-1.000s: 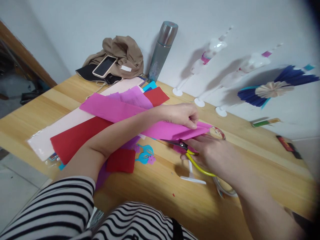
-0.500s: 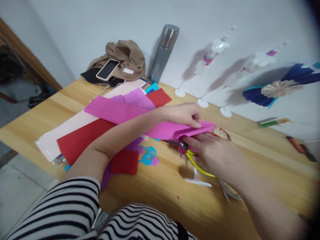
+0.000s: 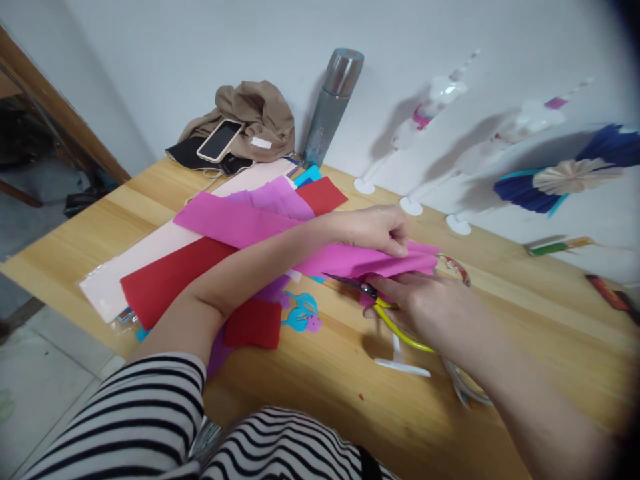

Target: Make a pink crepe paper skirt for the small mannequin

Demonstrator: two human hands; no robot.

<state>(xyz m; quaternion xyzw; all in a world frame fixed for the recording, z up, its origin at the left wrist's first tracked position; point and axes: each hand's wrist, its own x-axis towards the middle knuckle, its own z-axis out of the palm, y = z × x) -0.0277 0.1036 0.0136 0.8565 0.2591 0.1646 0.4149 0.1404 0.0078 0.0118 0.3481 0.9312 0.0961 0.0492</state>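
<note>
A long strip of pink crepe paper point(image 3: 230, 223) runs across the stack of papers toward my hands. My left hand point(image 3: 383, 230) is closed on its right part, with the fingers curled down. Just below, my right hand point(image 3: 430, 303) holds yellow-handled scissors point(image 3: 403, 335), and its fingers also touch the lower edge of the pink paper. The dark blades point left, beside that edge; how much paper lies between them I cannot tell. Left of the scissors lie blue leaf-shaped cutouts point(image 3: 301, 313) with a small purple flower point(image 3: 314, 323).
Red crepe paper point(image 3: 170, 277) and a folded red piece point(image 3: 253, 325) lie at left. Behind stand a grey thermos point(image 3: 330, 107), a phone point(image 3: 220, 140) on brown cloth point(image 3: 265, 113), and white-based figures point(image 3: 411, 206). A white stand point(image 3: 403, 367) lies near the right hand.
The view has shifted slightly, so everything sits a little farther right. The pink paper's right end has changed shape a little near my fingers. Both hands keep their hold.
</note>
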